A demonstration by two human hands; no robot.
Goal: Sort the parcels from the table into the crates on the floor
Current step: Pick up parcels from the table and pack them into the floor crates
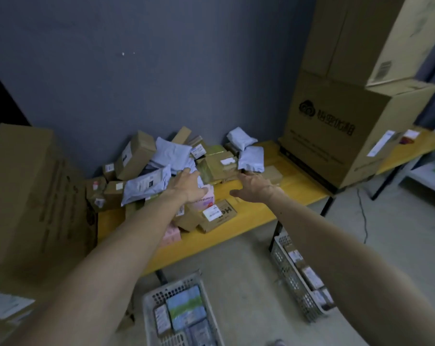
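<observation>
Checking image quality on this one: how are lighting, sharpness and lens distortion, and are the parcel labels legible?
Head view: dim, even light, no glare or hard shadows. Head view: wide-angle distortion tilts the stacked cartons. Head view: soft throughout; labels on the parcels show as white patches, text illegible; left hand and right hand slightly blurred.

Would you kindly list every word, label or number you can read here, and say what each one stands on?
"Conta…", cut off by the left hand: pink box.
"H6", uncertain: small brown box.
Cloud logo and Chinese characters: big carton, too blurred to read.
Print on the white shipping labels: too small to read.
</observation>
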